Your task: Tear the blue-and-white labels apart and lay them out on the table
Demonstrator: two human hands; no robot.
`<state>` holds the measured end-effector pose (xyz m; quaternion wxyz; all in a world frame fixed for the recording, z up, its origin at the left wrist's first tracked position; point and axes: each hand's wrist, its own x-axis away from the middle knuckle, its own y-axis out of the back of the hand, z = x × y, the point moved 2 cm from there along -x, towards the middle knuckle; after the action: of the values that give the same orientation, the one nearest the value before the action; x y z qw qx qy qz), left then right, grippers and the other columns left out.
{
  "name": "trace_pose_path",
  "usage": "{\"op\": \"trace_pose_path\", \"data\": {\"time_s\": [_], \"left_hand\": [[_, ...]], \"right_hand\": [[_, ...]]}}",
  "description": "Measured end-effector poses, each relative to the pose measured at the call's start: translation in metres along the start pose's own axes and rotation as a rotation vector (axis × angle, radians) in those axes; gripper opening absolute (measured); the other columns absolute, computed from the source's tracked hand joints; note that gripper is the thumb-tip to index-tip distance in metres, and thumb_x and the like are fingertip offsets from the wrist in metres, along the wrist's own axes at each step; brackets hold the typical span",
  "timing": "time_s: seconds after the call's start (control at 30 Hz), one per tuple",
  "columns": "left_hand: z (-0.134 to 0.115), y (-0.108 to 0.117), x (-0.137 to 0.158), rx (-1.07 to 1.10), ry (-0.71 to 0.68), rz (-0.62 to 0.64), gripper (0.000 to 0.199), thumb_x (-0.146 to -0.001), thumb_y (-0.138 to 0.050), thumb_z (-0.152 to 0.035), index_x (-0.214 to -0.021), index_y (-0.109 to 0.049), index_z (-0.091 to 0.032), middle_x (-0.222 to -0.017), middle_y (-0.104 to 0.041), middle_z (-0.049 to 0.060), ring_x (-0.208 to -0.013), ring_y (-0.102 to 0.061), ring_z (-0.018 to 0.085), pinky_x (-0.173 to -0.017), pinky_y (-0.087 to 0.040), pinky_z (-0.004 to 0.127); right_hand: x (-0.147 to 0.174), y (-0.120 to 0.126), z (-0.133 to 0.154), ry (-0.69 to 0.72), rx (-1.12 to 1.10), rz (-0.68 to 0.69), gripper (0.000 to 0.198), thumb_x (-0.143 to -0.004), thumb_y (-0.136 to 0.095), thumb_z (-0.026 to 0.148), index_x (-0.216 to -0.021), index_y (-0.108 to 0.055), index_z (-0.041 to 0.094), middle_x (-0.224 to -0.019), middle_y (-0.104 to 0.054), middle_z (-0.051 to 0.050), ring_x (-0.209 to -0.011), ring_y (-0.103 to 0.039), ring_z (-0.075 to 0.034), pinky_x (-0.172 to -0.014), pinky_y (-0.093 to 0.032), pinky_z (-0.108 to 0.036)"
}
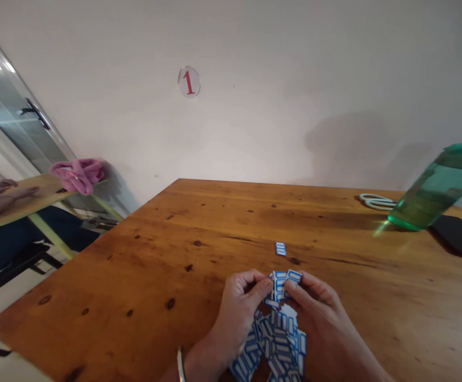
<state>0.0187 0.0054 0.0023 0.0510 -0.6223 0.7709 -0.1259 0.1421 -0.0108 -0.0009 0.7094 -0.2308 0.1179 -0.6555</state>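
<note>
My left hand point(241, 302) pinches the left side of a small white sticker sheet with blue-outlined rectangles point(279, 285). On its right side, my right hand point(318, 302) grips the same sheet, with thumb and fingers closed on a tilted piece at its upper right corner. Whether that piece is separate from the sheet, I cannot tell. Below and between my hands lies a heap of similar blue-and-white sticker pieces point(279, 345), partly covered by my left hand. A small strip of the same kind point(281, 249) lies on the wood just beyond my fingers.
A wooden table point(155, 276) reaches to a white wall. At the right stand a green bottle point(434, 185), a white cable point(376, 201) and a dark phone-like slab point(460, 236). To the left, another person's arms point(6, 199) rest on a second table beside a pink cloth point(80, 174).
</note>
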Motion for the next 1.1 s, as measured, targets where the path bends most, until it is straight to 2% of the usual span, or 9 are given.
{"op": "trace_pose_path", "data": {"time_s": [0.17, 0.43, 0.7, 0.8, 0.93, 1.03, 1.1], "left_hand": [[-0.0027, -0.0004, 0.0015, 0.012, 0.001, 0.002, 0.021, -0.066, -0.067, -0.032, -0.063, -0.06, -0.013, -0.06, -0.058, 0.001, -0.057, -0.053, 0.012, -0.055, -0.041, 0.023], [-0.0015, -0.0011, 0.0018, 0.012, 0.007, 0.001, 0.02, -0.065, -0.067, -0.032, -0.064, -0.06, -0.014, -0.062, -0.061, 0.002, -0.059, -0.056, 0.014, -0.058, -0.044, 0.025], [-0.0094, -0.0002, 0.0014, -0.147, -0.167, -0.06, 0.015, -0.068, -0.064, -0.026, -0.058, -0.061, -0.015, -0.057, -0.054, -0.001, -0.055, -0.052, 0.012, -0.055, -0.044, 0.022], [-0.0087, -0.0013, 0.0031, -0.144, -0.177, -0.029, 0.016, -0.072, -0.06, -0.028, -0.064, -0.063, -0.015, -0.063, -0.055, 0.0, -0.06, -0.054, 0.013, -0.056, -0.046, 0.024], [-0.0069, -0.0027, 0.0039, -0.092, -0.132, -0.028, 0.013, -0.07, -0.061, -0.025, -0.078, -0.064, -0.016, -0.071, -0.059, 0.002, -0.062, -0.057, 0.014, -0.056, -0.046, 0.024], [-0.0077, -0.0008, 0.0031, -0.095, -0.115, -0.103, 0.031, -0.068, -0.062, -0.021, -0.099, -0.06, -0.018, -0.069, -0.057, -0.002, -0.057, -0.053, 0.011, -0.053, -0.043, 0.022], [-0.0085, 0.0018, 0.0019, -0.141, -0.127, -0.162, 0.04, -0.065, -0.063, -0.018, -0.105, -0.057, -0.018, -0.067, -0.054, -0.004, -0.055, -0.051, 0.009, -0.053, -0.041, 0.02]], "right_hand": [[-0.0008, -0.0009, 0.0005, -0.004, -0.029, 0.011, 0.012, -0.072, -0.066, 0.029, -0.077, -0.066, 0.017, -0.068, -0.068, -0.003, -0.056, -0.059, -0.014, -0.052, -0.044, -0.024], [-0.0022, -0.0008, 0.0039, 0.065, 0.101, -0.11, 0.019, -0.065, -0.071, 0.033, -0.073, -0.065, 0.017, -0.067, -0.066, -0.003, -0.062, -0.06, -0.017, -0.056, -0.046, -0.027], [-0.0007, -0.0052, 0.0021, 0.057, 0.127, -0.073, 0.024, -0.061, -0.073, 0.037, -0.064, -0.061, 0.016, -0.063, -0.062, -0.001, -0.06, -0.056, -0.016, -0.055, -0.046, -0.026], [-0.0018, -0.003, 0.0016, 0.061, 0.122, -0.093, 0.023, -0.061, -0.073, 0.036, -0.065, -0.061, 0.016, -0.064, -0.062, -0.001, -0.062, -0.056, -0.016, -0.056, -0.046, -0.026], [-0.0027, 0.0001, 0.0021, 0.047, 0.11, -0.114, 0.021, -0.063, -0.072, 0.035, -0.068, -0.061, 0.017, -0.063, -0.063, -0.001, -0.06, -0.057, -0.016, -0.055, -0.045, -0.026], [-0.004, 0.0013, 0.0008, 0.05, 0.101, -0.106, 0.021, -0.064, -0.071, 0.035, -0.07, -0.062, 0.017, -0.064, -0.065, -0.002, -0.059, -0.058, -0.016, -0.055, -0.045, -0.027], [-0.0054, 0.0028, -0.001, 0.08, 0.126, -0.114, 0.023, -0.063, -0.071, 0.037, -0.068, -0.062, 0.016, -0.064, -0.065, -0.003, -0.06, -0.059, -0.018, -0.055, -0.045, -0.028]]}}
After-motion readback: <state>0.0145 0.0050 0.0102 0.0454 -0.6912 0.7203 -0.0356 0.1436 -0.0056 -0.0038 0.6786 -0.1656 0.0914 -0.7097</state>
